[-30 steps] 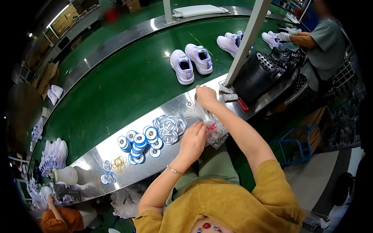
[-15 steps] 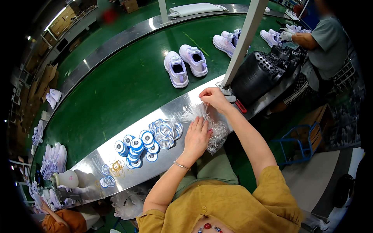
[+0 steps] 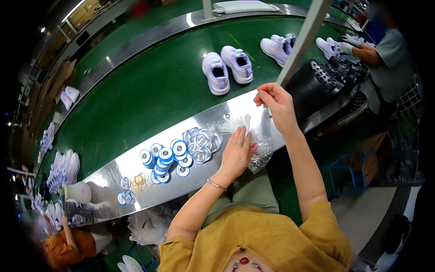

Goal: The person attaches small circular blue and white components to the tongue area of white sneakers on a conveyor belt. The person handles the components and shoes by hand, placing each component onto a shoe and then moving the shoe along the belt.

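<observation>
A bundle of thin whitish plastic strands [image 3: 239,123] lies on the metal ledge [image 3: 105,174], its lower end going into a crinkled clear plastic bag [image 3: 261,153]. My left hand [image 3: 236,155] rests on it with fingers stretched out and close together. Up and to the right of the strands, my right hand [image 3: 277,105] is raised, thumb and fingertips pinched. Whether a fine strand is between them is too small to make out. Left of my left hand lie stacked round blue-and-white tags [image 3: 166,155] and looser silvery round tags [image 3: 200,144].
Yellowish rubber bands [image 3: 139,182] and a white cone-shaped spool [image 3: 78,192] are farther left. Pale lilac sneakers [image 3: 216,75] stand on the green belt [image 3: 136,99]. Black ridged items [image 3: 312,84] and a gloved co-worker [image 3: 394,63] are at right, a white post [image 3: 304,38] between.
My right hand has moved right and a little up, away from the strands. My left hand stays on the bundle. The whole view has shifted slightly.
</observation>
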Demonstrator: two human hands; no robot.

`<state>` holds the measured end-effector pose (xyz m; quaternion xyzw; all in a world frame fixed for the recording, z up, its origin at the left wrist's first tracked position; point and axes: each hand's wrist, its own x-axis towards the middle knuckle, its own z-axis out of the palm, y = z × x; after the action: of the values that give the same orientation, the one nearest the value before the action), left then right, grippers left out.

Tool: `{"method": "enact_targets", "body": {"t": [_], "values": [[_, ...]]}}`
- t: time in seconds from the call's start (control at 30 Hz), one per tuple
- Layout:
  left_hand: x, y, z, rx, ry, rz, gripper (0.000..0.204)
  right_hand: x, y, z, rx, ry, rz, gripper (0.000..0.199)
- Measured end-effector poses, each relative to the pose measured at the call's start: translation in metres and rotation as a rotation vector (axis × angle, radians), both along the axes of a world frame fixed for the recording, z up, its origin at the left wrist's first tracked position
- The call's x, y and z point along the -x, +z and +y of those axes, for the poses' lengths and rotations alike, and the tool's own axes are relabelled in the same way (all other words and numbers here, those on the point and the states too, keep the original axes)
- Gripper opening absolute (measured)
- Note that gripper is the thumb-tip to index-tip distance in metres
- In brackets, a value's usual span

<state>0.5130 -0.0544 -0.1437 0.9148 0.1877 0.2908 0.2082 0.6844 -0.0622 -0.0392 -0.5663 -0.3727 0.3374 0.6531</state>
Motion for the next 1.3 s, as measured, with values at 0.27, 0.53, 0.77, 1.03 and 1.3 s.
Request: {"method": "enact_targets", "body": {"t": [0.27, 0.53, 0.77, 1.03, 1.3], "values": [[0.079, 0.018, 0.012, 0.125, 0.275, -0.203, 0.03, 0.042, -0.027, -0.028, 0.222, 0.175, 0.023, 0.029], [0.12, -0.001, 0.03, 0.111, 0.448, 0.048, 0.039, 0.111, -0.064, -0.019, 0.404, 0.327, 0.015, 0.014], [0.122, -0.002, 0.033, 0.232, 0.479, 0.063, 0.036, 0.13, -0.067, -0.023, 0.453, 0.251, -0.423, 0.014], [0.14, 0.005, 0.035, 1.051, 0.384, -0.314, 0.012, 0.146, -0.079, -0.028, 0.374, 0.179, -0.356, 0.018], [0.139, 0.008, 0.028, 1.238, 0.389, -0.48, 0.019, 0.161, -0.069, -0.021, 0.362, 0.167, -0.337, 0.017]]}}
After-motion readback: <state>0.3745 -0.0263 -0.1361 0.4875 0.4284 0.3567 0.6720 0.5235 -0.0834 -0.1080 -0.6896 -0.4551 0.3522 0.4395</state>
